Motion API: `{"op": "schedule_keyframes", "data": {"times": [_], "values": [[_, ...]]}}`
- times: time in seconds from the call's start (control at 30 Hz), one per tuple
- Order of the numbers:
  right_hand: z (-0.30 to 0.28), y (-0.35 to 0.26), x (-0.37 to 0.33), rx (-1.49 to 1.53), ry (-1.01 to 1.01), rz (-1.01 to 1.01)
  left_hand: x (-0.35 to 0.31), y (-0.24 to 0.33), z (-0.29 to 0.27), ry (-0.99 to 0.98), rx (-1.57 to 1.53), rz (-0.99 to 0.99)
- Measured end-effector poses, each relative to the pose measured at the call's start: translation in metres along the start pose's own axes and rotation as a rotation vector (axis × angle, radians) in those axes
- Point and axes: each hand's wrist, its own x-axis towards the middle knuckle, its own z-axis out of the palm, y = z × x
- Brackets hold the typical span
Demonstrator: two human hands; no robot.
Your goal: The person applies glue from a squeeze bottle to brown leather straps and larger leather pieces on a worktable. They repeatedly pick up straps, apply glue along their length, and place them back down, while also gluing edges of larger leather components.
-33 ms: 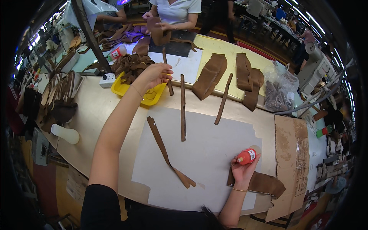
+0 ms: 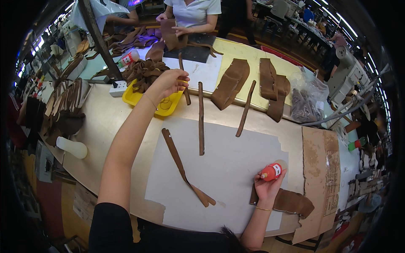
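A red squeeze bottle (image 2: 271,171) with a white label is gripped in my right hand (image 2: 268,188), its nozzle tilted toward the left. Beneath that wrist lies a wide brown strap piece (image 2: 295,203). My left hand (image 2: 171,83) reaches across the yellow tray (image 2: 168,110), fingers loosely curled and slightly apart. They overlap a narrow brown strip (image 2: 187,98); whether they touch it is unclear. Two similar narrow strips, one central (image 2: 201,120) and one farther right (image 2: 246,109), lie side by side. A longer folded brown strip (image 2: 177,162) rests on the grey sheet (image 2: 236,177).
Brown scraps (image 2: 145,71) heap in the tray. Wide brown pieces (image 2: 231,84) lie on the yellow board, beside a plastic bag (image 2: 310,99). Cardboard (image 2: 320,168) covers the right side; a white bottle (image 2: 71,147) lies left. A co-worker (image 2: 192,17) handles brown material opposite.
My hands and the strips stay put. Beyond the table, a person in dark clothing has shifted slightly.
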Motion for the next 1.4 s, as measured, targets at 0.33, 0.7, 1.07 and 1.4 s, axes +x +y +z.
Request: {"op": "schedule_keyframes", "data": {"times": [0.33, 0.7, 1.07, 1.4], "values": [[0.002, -0.001, 0.004, -0.002, -0.004, 0.008, 0.000, 0.000, 0.005, 0.056, -0.054, 0.019], [0.001, -0.001, 0.005, -0.006, -0.015, 0.004, -0.001, 0.002, 0.001, 0.054, -0.031, 0.022], [-0.001, -0.001, 0.007, -0.014, -0.044, 0.016, -0.003, -0.003, -0.012, 0.058, -0.043, 0.024], [-0.005, -0.001, 0.007, 0.012, -0.038, 0.022, -0.018, -0.004, -0.031, 0.101, -0.111, 0.026]]}}
